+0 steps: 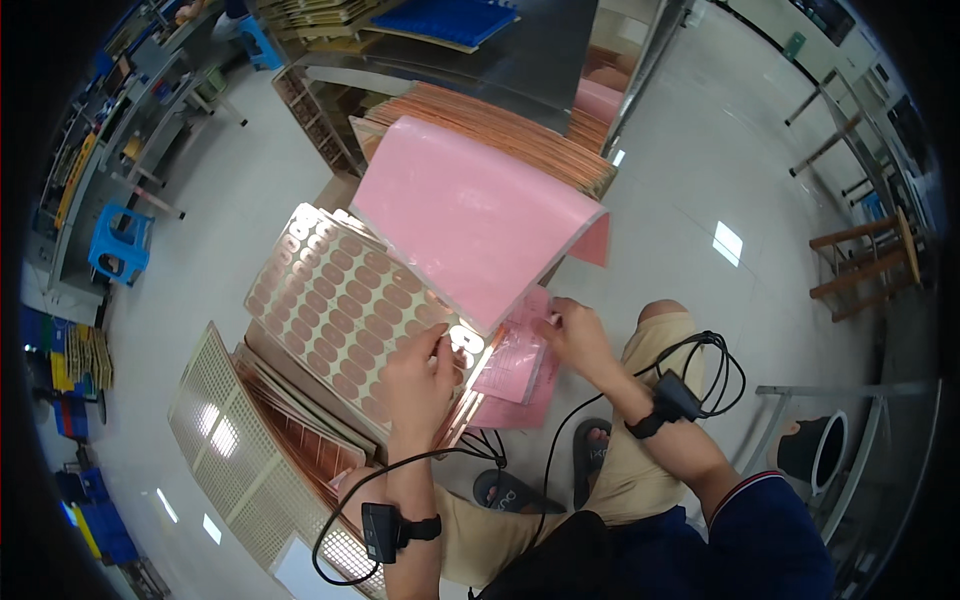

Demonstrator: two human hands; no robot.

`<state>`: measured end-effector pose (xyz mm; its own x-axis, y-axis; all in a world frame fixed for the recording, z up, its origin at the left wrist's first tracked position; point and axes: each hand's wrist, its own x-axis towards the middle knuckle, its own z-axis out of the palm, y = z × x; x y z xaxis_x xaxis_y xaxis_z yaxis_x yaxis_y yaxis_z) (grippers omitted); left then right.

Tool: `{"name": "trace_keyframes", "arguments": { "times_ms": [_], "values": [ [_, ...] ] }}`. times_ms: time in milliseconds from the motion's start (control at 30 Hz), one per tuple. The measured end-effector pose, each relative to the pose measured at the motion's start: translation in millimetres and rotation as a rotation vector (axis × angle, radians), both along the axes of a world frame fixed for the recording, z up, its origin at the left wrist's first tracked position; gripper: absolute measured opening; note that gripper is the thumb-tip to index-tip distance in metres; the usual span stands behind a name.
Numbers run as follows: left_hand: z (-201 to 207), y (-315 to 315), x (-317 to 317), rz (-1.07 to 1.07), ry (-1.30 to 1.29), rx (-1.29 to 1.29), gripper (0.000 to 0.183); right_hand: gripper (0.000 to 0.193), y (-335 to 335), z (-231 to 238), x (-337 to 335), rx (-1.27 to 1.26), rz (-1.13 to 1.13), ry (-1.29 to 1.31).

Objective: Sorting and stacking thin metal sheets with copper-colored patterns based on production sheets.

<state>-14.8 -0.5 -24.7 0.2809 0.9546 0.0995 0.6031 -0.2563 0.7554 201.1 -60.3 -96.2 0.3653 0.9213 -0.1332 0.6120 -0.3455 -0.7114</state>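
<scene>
A flat panel [335, 297] with rows of coppery oval pads on a pale ground lies tilted in front of me, on top of other sheets. My left hand [415, 378] rests over its near right part, thumb and index finger curled together; what they pinch, if anything, is too small to make out. On the right, my right hand [582, 338] has its fingers closed on the edge of a pink paper [517, 360] in a clear plastic sleeve, which hangs beside the panel. Above both hands a large pink sheet [475, 220] drapes over a stack of copper-edged panels [490, 125].
A perforated pale board [215, 400] leans at the left beside more copper sheets [310, 425]. Black cables loop from both my wrists. A metal cabinet [500, 65] stands behind the stack. Around are a blue stool [120, 243], a wooden stool [865, 262] and a metal frame [880, 420].
</scene>
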Motion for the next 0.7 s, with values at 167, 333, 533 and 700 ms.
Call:
{"name": "trace_keyframes", "arguments": {
  "times_ms": [167, 333, 533, 700],
  "values": [
    [5.4, -1.4, 10.0, -0.143, 0.079, 0.14, 0.032, 0.021, -22.7, 34.7, -22.1, 0.26, 0.565, -0.181],
    [21.0, -5.6, -5.8, -0.584, 0.177, 0.331, 0.029, 0.016, -80.8, 177.4, 8.9, 0.149, 0.916, -0.031],
    [59.5, -46.5, -4.5, -0.721, -0.138, -0.653, 0.018, 0.053, -85.9, 190.4, 89.5, 0.666, 0.551, 0.948],
    [18.5, -56.3, -21.6, -0.172, -0.629, -0.47, 0.022, 0.073, -63.1, 109.3, 75.2, 0.547, 0.034, 1.418]
  ]
}}
